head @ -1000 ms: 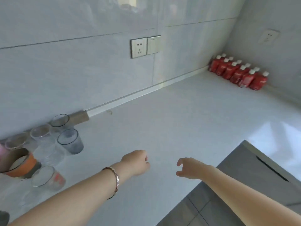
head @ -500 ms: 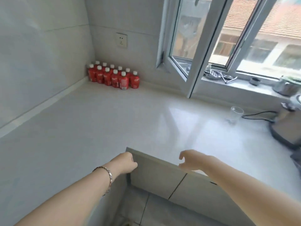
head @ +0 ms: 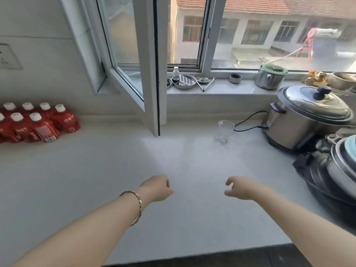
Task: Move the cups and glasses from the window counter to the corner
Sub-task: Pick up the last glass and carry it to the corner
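- Both hands hovered empty over the worktop [head: 81,170]: our left hand [head: 157,187] loosely curled, our right hand [head: 239,188] half open.
- Beyond them, one clear glass [head: 224,131] stood upright beside the cooker [head: 308,116].
- It looked light, slippery, breakable; we'd grip mid-wall.

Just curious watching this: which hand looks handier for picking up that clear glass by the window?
Probably the right hand. The glass stands ahead on its side, near the cooker; the left hand would have to cross over. Both hands are empty.
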Demonstrator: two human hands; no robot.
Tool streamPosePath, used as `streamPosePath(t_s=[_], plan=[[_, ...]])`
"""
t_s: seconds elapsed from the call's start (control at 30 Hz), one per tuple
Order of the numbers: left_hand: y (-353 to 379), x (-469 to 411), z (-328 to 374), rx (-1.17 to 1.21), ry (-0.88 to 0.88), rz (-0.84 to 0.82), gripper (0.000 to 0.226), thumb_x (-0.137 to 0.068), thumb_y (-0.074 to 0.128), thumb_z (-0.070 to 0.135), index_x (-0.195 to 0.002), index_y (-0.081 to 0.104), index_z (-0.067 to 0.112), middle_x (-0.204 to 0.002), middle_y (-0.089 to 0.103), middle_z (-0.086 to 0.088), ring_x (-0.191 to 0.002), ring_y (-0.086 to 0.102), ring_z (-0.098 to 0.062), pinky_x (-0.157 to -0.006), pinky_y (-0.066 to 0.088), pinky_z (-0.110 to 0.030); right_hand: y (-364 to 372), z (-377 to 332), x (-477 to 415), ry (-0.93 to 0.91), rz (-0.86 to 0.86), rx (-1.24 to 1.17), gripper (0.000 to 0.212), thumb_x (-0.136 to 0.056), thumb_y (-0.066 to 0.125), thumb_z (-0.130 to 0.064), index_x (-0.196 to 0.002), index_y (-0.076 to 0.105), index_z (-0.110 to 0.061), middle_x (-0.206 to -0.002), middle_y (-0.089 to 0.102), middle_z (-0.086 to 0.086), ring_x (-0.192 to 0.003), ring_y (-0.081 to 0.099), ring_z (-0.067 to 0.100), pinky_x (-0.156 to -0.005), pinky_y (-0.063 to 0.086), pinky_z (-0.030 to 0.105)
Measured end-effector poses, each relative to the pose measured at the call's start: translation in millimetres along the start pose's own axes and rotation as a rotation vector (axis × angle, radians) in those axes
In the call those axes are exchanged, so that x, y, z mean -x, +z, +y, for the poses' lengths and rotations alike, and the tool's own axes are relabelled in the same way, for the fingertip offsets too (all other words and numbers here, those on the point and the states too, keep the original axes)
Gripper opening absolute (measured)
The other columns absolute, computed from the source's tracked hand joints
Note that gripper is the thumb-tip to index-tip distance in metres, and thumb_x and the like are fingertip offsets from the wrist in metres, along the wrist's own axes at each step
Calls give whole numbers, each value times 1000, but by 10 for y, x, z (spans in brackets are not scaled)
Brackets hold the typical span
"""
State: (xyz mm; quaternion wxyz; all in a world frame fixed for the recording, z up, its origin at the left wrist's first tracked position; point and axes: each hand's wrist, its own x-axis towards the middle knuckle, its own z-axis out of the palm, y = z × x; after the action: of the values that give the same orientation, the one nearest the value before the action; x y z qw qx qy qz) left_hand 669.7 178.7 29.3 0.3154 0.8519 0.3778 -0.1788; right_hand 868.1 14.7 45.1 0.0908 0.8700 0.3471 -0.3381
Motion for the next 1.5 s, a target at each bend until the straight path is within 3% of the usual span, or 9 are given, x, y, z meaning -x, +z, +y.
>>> streamPosePath(t_s=[0.27,0.43,0.53,0.67,0.9,1.03,1.27,1.37,1.5], plan=[[-115,-919,493,57,-71,-42,26,-91,46,28,-109,57,13,-101,52,0,-89,52,-21,-77,41,-26,-714,530,-1078,-7,62,0,56,-92,53,-30,-142,34,-13,-143,41,9,-131,41,25,-101,38,30],[-39,-1296,646,149,-243,38,8,-88,46,28,-89,51,23,-96,58,3,-84,56,-19,-73,43,-25,-1431,646,-1959,-177,238,38,61,-87,57,-19,-143,33,-14,-144,33,9,-132,37,26,-102,40,36],[-2,-1394,721,168,-331,78,6,-89,45,28,-89,50,26,-93,54,7,-83,55,-17,-72,41,-23,-1829,682,-2355,-415,310,273,76,-80,58,-5,-146,25,-22,-155,16,3,-141,24,25,-107,37,35],[80,-1408,777,250,-418,120,5,-87,47,31,-87,51,28,-85,57,9,-78,56,-14,-66,42,-25,-2077,702,-2694,-711,231,701,91,-82,50,7,-150,5,-34,-161,-3,-3,-148,9,18,-113,26,31],[231,-1181,773,341,-520,172,6,-89,48,30,-84,52,28,-85,58,9,-74,56,-10,-64,42,-24,-2051,677,-2923,-893,151,889,81,-81,51,4,-145,21,-34,-152,23,1,-136,32,22,-102,36,30],[349,-910,643,386,-590,207,7,-88,50,30,-83,54,28,-88,60,8,-85,60,-15,-77,47,-26,-1992,558,-2729,-875,163,941,77,-75,61,-16,-142,25,-31,-133,40,2,-119,49,21,-92,40,29],[694,22,371,472,-680,311,12,-91,49,28,-97,56,21,-102,59,1,-91,54,-15,-78,40,-22,-1286,-200,-1599,-1019,122,767,82,-67,70,-33,-137,28,-27,-123,39,4,-85,56,28,-71,51,32],[943,687,220,504,-742,365,24,-93,44,29,-110,58,18,-104,56,4,-92,52,-13,-78,39,-22,-760,-679,-879,-1187,133,781,84,-68,71,-37,-139,27,-25,-126,40,5,-92,60,29,-66,44,29],[1476,1823,-50,588,-875,463,8,-91,48,29,-88,54,24,-86,55,9,-95,60,-18,-83,47,-30,68,-1214,189,-1389,138,826,89,-69,72,-44,-140,25,-20,-127,42,6,-99,61,32,-75,49,34]])
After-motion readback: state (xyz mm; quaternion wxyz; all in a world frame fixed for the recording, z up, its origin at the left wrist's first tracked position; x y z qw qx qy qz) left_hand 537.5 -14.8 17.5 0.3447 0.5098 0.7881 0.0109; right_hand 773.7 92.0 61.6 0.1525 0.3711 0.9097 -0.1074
